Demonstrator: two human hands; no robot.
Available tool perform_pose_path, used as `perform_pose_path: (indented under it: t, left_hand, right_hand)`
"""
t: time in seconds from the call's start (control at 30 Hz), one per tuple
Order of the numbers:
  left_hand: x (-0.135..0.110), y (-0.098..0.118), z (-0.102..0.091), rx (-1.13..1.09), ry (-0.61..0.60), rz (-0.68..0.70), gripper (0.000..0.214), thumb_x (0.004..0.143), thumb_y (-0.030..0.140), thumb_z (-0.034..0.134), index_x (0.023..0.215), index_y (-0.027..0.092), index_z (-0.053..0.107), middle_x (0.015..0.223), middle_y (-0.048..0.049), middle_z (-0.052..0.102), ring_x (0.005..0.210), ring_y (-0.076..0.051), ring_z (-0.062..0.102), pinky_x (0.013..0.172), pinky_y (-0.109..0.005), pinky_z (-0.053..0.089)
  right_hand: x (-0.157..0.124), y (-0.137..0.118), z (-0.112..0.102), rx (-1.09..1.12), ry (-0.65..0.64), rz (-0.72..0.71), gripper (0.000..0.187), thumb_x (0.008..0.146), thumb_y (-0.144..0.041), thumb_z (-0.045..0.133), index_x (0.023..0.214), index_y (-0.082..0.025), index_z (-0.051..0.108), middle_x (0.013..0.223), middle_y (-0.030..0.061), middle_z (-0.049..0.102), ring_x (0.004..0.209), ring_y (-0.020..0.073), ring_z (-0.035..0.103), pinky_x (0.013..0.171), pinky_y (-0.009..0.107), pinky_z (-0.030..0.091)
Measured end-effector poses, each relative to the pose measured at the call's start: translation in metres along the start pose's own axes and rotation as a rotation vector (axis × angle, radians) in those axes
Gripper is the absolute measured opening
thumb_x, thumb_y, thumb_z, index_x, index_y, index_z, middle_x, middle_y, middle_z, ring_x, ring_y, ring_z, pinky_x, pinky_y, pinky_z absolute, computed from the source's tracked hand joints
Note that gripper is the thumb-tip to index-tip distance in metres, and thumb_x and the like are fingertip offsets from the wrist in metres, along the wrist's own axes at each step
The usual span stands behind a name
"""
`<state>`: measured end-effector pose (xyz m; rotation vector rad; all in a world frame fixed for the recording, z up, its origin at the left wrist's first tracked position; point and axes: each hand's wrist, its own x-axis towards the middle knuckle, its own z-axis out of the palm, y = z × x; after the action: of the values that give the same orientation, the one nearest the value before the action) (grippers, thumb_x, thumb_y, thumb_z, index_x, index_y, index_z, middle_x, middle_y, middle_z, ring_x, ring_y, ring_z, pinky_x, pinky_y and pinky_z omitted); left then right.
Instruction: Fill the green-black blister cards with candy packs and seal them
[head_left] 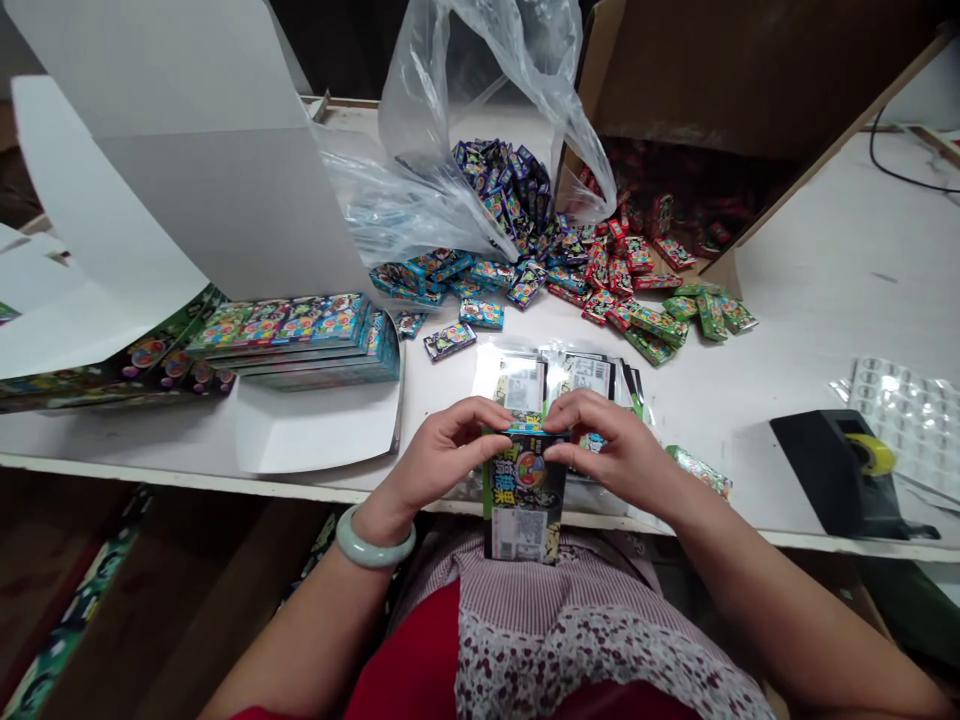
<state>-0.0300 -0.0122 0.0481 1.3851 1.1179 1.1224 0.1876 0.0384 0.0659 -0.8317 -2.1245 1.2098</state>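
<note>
Hands, left (442, 455) and right (611, 450), pinch the printed packet (523, 500) at its top edge.

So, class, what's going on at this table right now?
A seated person holds a printed pack at the near edge of the table, with the left hand and right hand both pinching its top end. Just behind it lie clear sleeves. Further back, small blue packets spill from a plastic bag, with red packets and green packets beside them. Flat printed cartons are stacked at the left, and a tape dispenser sits at the right.
</note>
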Motion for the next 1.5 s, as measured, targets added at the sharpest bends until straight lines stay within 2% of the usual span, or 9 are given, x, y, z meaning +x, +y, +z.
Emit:
perform_pose_path:
  t: [0.4, 0.53, 0.67, 0.77, 0.87, 1.13, 1.27, 1.4, 1.5]
  left_hand:
    - [0.002, -0.021, 0.011, 0.182, 0.200, 0.050, 0.009, 0.083, 0.029, 0.063, 0.087, 0.020, 0.064, 0.086, -0.0029, 0.063, 0.085, -0.018, 0.060, 0.075, -0.028, 0.051]
    - [0.007, -0.032, 0.007, 0.204, 0.237, 0.046, 0.009, 0.081, 0.030, 0.065, 0.084, 0.022, 0.064, 0.089, -0.0022, 0.064, 0.087, -0.019, 0.061, 0.077, -0.029, 0.052]
    - [0.010, -0.036, 0.007, 0.207, 0.227, 0.049, 0.009, 0.080, 0.030, 0.066, 0.086, 0.024, 0.064, 0.090, -0.0017, 0.064, 0.087, -0.019, 0.061, 0.076, -0.028, 0.052]
    - [0.011, -0.036, 0.009, 0.226, 0.215, 0.052, 0.009, 0.080, 0.030, 0.065, 0.087, 0.024, 0.065, 0.090, -0.0014, 0.064, 0.086, -0.019, 0.060, 0.075, -0.027, 0.052]
    - [0.013, -0.035, 0.010, 0.238, 0.217, 0.050, 0.009, 0.080, 0.030, 0.066, 0.086, 0.024, 0.064, 0.090, -0.0014, 0.064, 0.086, -0.019, 0.060, 0.075, -0.027, 0.051]
    - [0.016, -0.035, 0.013, 0.226, 0.234, 0.008, 0.014, 0.080, 0.034, 0.065, 0.087, 0.022, 0.064, 0.090, -0.0021, 0.064, 0.085, -0.018, 0.060, 0.074, -0.027, 0.051]
    - [0.017, -0.030, 0.017, 0.221, 0.239, -0.029, 0.014, 0.080, 0.034, 0.064, 0.085, 0.021, 0.063, 0.088, -0.0018, 0.063, 0.083, -0.017, 0.060, 0.073, -0.026, 0.050]
    - [0.016, -0.026, 0.022, 0.205, 0.210, 0.020, 0.010, 0.081, 0.029, 0.062, 0.086, 0.020, 0.062, 0.087, -0.0016, 0.062, 0.083, -0.016, 0.059, 0.073, -0.026, 0.048]
    - [0.015, -0.023, 0.028, 0.183, 0.192, 0.069, 0.008, 0.081, 0.025, 0.062, 0.087, 0.020, 0.061, 0.086, -0.0014, 0.061, 0.082, -0.015, 0.058, 0.073, -0.026, 0.047]
  right_hand:
    - [-0.012, 0.013, 0.026, -0.028, 0.277, -0.025, 0.019, 0.090, -0.022, 0.051, 0.105, -0.026, 0.061, 0.105, 0.0052, 0.065, 0.106, 0.0181, 0.058, 0.092, 0.039, 0.047]
    - [-0.021, 0.038, -0.011, -0.011, 0.128, 0.063, 0.028, 0.088, -0.025, 0.054, 0.115, -0.032, 0.061, 0.118, 0.0023, 0.063, 0.115, 0.0170, 0.055, 0.095, 0.037, 0.046]
    - [-0.037, 0.096, -0.071, -0.400, 0.420, 0.509, 0.021, 0.088, -0.022, 0.052, 0.102, -0.023, 0.068, 0.106, 0.0056, 0.066, 0.097, 0.0166, 0.062, 0.085, 0.033, 0.048]
    - [-0.046, 0.133, -0.094, -0.492, 0.431, 0.599, 0.019, 0.083, -0.019, 0.057, 0.096, -0.017, 0.071, 0.098, 0.0085, 0.065, 0.086, 0.0171, 0.062, 0.085, 0.034, 0.046]
    - [-0.051, 0.147, -0.092, -0.496, 0.430, 0.590, 0.018, 0.082, -0.021, 0.059, 0.094, -0.018, 0.072, 0.097, 0.0074, 0.065, 0.083, 0.0168, 0.062, 0.084, 0.032, 0.045]
    - [-0.069, 0.145, -0.077, -0.370, 0.477, 0.508, 0.017, 0.080, -0.026, 0.059, 0.089, -0.024, 0.073, 0.114, 0.0058, 0.063, 0.105, 0.0205, 0.058, 0.099, 0.037, 0.040]
    - [-0.071, 0.146, -0.087, -0.235, 0.568, 0.516, 0.022, 0.078, -0.038, 0.058, 0.081, -0.018, 0.068, 0.101, 0.0081, 0.064, 0.089, 0.0197, 0.060, 0.085, 0.038, 0.048]
    - [-0.055, 0.107, -0.093, -0.038, 0.543, 0.494, 0.031, 0.078, -0.048, 0.056, 0.078, -0.018, 0.061, 0.073, 0.0008, 0.060, 0.068, 0.0137, 0.056, 0.069, 0.031, 0.049]
    - [-0.026, 0.053, -0.078, 0.180, 0.255, 0.363, 0.022, 0.077, -0.040, 0.063, 0.078, -0.018, 0.060, 0.076, -0.0004, 0.061, 0.071, 0.0120, 0.054, 0.072, 0.029, 0.045]
